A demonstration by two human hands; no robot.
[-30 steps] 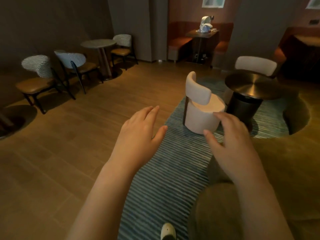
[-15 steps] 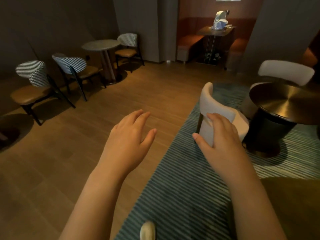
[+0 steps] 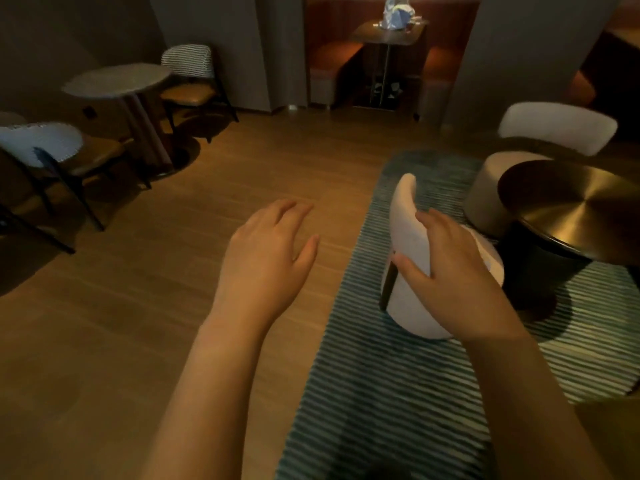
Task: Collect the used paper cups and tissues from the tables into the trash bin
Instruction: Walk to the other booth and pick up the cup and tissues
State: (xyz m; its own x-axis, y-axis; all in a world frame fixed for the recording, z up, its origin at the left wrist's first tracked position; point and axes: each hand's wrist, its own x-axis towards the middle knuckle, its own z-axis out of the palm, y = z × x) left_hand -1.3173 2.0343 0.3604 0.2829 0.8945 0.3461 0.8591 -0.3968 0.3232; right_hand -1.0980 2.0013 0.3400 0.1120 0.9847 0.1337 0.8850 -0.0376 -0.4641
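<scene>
Both my hands are held out in front of me and hold nothing. My left hand [image 3: 268,252] hovers over the wooden floor with relaxed, straight fingers. My right hand [image 3: 453,271] is spread in front of a white round chair [image 3: 410,237] on the striped rug; I cannot tell whether it touches the chair. Far back in a booth, a crumpled white and pale blue heap [image 3: 396,12] sits on a dark table [image 3: 391,32]; whether it is tissue or a bag is unclear. No paper cup or trash bin is in sight.
A brass-topped round table [image 3: 575,206] on a black base stands at the right, with a second white chair [image 3: 557,128] behind it. At the left are a grey round table [image 3: 117,79] and striped-back chairs [image 3: 188,62]. Open wooden floor [image 3: 270,157] runs toward the booth.
The view has moved forward and swung left. The white chair and brass table now sit closer and further right, and the booth table is nearer. Both hands stay raised and hold nothing.
</scene>
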